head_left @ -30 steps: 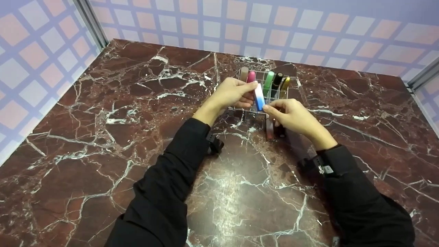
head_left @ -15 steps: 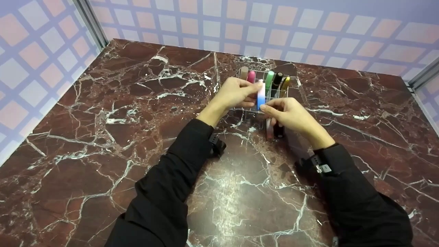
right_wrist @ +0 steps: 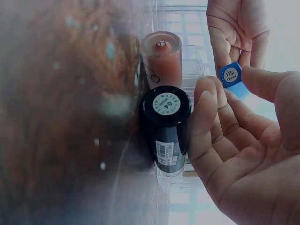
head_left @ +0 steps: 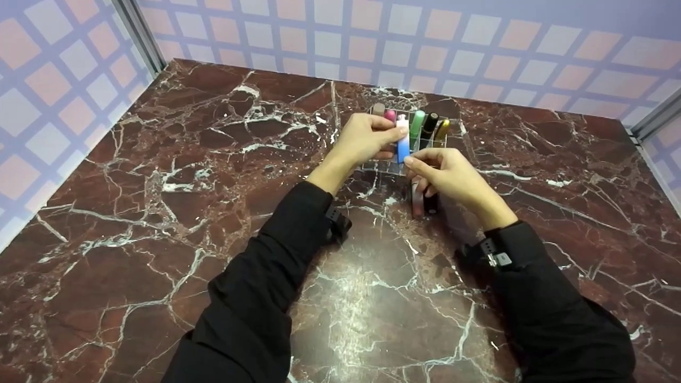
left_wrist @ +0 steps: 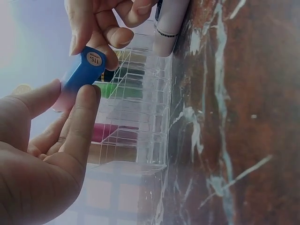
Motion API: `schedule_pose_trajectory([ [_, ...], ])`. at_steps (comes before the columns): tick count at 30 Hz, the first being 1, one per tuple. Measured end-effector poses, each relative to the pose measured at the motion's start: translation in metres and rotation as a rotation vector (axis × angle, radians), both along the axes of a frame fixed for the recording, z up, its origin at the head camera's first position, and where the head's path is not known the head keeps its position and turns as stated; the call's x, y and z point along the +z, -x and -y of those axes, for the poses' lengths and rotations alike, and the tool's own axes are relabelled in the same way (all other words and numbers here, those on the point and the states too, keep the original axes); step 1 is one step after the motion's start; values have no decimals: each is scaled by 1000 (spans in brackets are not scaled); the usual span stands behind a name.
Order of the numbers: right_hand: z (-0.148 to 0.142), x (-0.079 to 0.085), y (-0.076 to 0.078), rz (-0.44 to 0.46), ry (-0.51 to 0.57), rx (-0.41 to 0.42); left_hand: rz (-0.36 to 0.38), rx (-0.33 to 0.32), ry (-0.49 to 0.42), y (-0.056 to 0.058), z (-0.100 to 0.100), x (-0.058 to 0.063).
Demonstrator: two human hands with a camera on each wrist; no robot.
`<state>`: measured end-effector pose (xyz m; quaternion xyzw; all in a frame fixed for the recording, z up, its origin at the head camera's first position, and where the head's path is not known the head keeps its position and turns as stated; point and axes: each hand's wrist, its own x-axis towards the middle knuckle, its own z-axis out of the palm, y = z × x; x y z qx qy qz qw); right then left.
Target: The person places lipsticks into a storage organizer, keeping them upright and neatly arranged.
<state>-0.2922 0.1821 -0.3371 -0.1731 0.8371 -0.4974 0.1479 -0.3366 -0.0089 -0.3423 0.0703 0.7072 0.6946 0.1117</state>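
Observation:
A lipstick [head_left: 403, 149], blue at its near end and fading to white, stands between the two hands in front of a clear organizer [left_wrist: 152, 143]. Thumb and fingers of the left hand [head_left: 367, 139] pinch its pale upper part. At the blue end, the right hand [head_left: 449, 173] holds it between thumb and fingertips. A round label with "115" and "LIPSTICK" shows on the blue end [right_wrist: 230, 75] in the right wrist view. In the organizer's slots stand a brown-grey tube [head_left: 378, 109], a pink tube [head_left: 390, 115], a green tube [head_left: 417, 125], a black tube [head_left: 429, 127] and a gold tube [head_left: 442, 130].
Below the right hand, a reddish tube [right_wrist: 162, 65] and a black-capped tube [right_wrist: 165, 112] lie side by side on the marbled table [head_left: 159, 266], close to the organizer's front. Patterned panels [head_left: 319, 37] border the table's back and sides.
The lipstick was tilted and now stands nearly straight in the head view. Both hands have shifted it slightly away from the person, toward the organizer.

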Motion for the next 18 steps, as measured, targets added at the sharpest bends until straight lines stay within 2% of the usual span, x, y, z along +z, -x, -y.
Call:
schedule_pose_trajectory([
  [6,0,0,1,23,40,-37,-43,28,71,4,-1,8],
  [12,6,-1,5,46,123,-107,-81,57,109,7,-2,9],
  [18,8,-10,20,40,258,-228,-188,98,161,9,-5,12],
])
